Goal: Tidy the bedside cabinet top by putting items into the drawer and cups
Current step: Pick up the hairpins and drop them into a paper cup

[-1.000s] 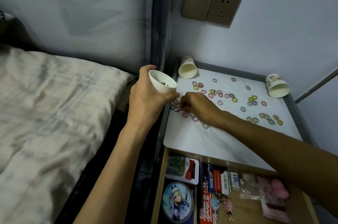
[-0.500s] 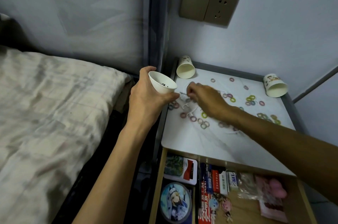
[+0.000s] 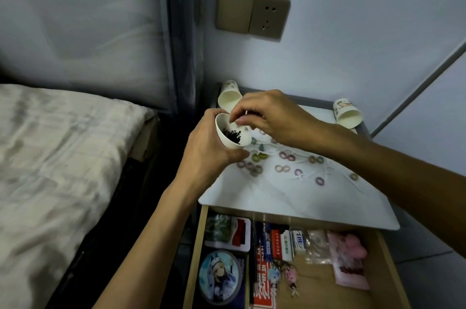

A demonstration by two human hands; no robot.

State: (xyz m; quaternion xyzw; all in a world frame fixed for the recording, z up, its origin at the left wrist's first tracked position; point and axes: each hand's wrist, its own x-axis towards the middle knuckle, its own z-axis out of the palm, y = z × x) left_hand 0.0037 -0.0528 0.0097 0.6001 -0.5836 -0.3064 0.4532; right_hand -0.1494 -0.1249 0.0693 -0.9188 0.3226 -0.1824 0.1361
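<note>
My left hand (image 3: pixel 209 154) grips a small white paper cup (image 3: pixel 223 123), tilted toward me, just off the left edge of the white cabinet top (image 3: pixel 264 195). Thin black hairpins (image 3: pixel 233 135) lie inside the cup. My right hand (image 3: pixel 272 117) hovers over its rim with thumb and fingertips bunched at the mouth; whether they pinch anything is hidden. Several small coloured elastic rings (image 3: pixel 282 169) are scattered over the top. Below the top, the wooden drawer (image 3: pixel 199 245) stands pulled out.
Two more paper cups lie on their sides at the back left (image 3: pixel 228 99) and back right (image 3: pixel 348 114) of the top. The drawer holds cards, small boxes, keychains and a pink packet (image 3: pixel 350 263). A bed (image 3: pixel 63 157) lies to the left, a wall socket (image 3: pixel 252 14) above.
My right hand lifted from the left part of the cabinet top and moved up-left to the cup's mouth. The left hand kept hold of the cup, whose inside now shows.
</note>
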